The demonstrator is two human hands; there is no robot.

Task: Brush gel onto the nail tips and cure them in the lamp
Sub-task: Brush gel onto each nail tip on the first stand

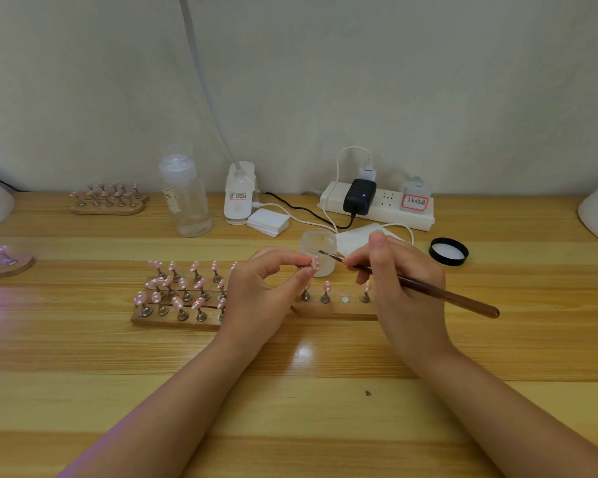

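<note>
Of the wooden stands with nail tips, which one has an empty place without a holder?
The wooden stand under the right hand: between its metal holders a bare round white spot shows. The left hand pinches one holder's nail tip.

You are working over a wooden table (290,401), pale planks with a glossy varnish that is throwing back a bright glare. The stand boards (173,319) are looking like bare, matt wood; their small pegs (145,310) are showing dull grey metal. The pink nail tips (140,298) are shining like smooth plastic. Your brush (439,294) is showing a dark, polished wooden handle. The gel jar (320,246) is appearing frosted and translucent, its lid (448,251) glossy black plastic. The bottle (185,198) is looking like clear plastic, and the power strip (377,208) smooth white plastic.
</note>
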